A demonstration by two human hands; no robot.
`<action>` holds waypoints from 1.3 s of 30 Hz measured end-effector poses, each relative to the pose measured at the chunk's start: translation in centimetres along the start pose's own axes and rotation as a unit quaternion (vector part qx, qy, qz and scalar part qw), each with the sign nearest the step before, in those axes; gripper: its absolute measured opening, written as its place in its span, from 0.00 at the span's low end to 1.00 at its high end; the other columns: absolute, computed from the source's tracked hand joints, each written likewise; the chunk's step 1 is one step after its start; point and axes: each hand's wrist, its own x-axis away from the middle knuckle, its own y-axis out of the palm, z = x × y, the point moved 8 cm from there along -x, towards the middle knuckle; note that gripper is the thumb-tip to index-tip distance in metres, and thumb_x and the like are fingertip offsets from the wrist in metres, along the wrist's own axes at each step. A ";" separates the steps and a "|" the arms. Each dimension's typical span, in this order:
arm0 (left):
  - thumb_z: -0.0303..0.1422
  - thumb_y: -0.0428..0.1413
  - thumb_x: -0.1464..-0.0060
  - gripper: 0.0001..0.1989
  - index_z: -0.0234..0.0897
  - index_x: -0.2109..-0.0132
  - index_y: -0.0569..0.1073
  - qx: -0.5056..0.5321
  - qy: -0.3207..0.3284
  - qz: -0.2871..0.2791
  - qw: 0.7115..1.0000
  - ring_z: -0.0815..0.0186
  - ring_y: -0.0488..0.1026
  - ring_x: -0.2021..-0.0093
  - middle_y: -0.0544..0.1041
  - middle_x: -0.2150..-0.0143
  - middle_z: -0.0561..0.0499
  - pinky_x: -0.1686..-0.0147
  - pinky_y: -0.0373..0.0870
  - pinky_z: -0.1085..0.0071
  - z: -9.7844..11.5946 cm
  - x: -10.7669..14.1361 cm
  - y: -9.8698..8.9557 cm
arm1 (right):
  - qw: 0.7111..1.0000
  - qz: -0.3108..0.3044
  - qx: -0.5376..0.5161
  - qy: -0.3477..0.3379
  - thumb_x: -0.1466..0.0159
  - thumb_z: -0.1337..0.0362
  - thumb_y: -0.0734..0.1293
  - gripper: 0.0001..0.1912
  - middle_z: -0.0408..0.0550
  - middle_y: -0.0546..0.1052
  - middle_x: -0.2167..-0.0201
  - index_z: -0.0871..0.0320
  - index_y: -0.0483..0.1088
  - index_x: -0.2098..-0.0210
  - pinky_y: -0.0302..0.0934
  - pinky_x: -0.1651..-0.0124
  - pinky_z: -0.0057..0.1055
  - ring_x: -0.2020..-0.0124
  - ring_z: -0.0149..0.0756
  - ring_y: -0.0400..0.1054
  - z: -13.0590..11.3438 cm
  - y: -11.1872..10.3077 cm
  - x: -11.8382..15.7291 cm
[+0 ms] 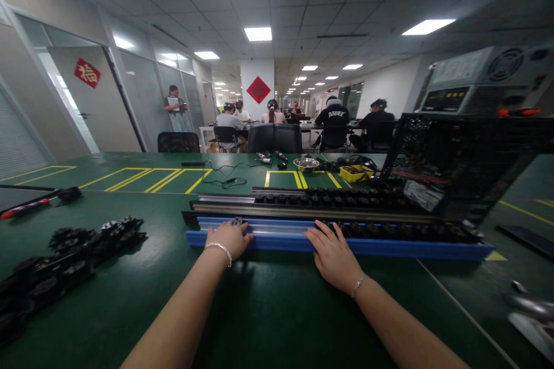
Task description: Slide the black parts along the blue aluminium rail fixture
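One blue rail [277, 242], black parts [389, 232] along its right stretch, spans the surface [277, 317]; left hand [229, 239] curled over it, grip unclear, right hand [335, 256] spread on it. Beyond: yellow tray [351, 177] of dark pieces, filled metal bowl [306, 169], red sign [87, 72] "福".

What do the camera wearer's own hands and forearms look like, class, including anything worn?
The left hand is ungloved, with a pale, shiny, chunky bracelet around its wrist. The right hand, also ungloved, has a thinner, silvery bracelet. Both forearms are bare, with no sleeves in view.
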 end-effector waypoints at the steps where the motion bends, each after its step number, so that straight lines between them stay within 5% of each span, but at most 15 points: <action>1: 0.48 0.41 0.47 0.26 0.51 0.43 0.63 -0.001 -0.002 0.000 1.000 0.51 0.56 0.39 0.64 0.40 0.43 0.46 0.51 0.43 -0.1 0.0 0.0 | 1.000 0.001 0.000 0.000 0.42 0.66 0.59 0.23 0.48 0.68 0.47 0.55 0.62 0.46 0.31 0.37 0.47 0.39 0.40 0.47 0.0 0.0 0.0; 18: 0.49 0.39 0.48 0.26 0.52 0.44 0.64 0.003 -0.016 -0.012 1.000 0.50 0.57 0.40 0.64 0.40 0.45 0.47 0.51 0.39 -2.1 -0.8 0.2 | 1.000 0.002 -0.016 0.004 0.42 0.66 0.59 0.23 0.47 0.68 0.47 0.56 0.62 0.46 0.29 0.37 0.46 0.39 0.41 0.47 0.1 0.0 0.0; 39: 0.50 0.39 0.47 0.27 0.51 0.43 0.64 0.024 -0.041 -0.045 0.998 0.49 0.62 0.43 0.65 0.41 0.46 0.49 0.58 0.47 -4.3 -1.4 0.3 | 1.000 0.013 -0.018 -0.003 0.42 0.67 0.59 0.23 0.48 0.68 0.47 0.56 0.63 0.47 0.34 0.37 0.44 0.39 0.40 0.47 0.1 0.0 0.0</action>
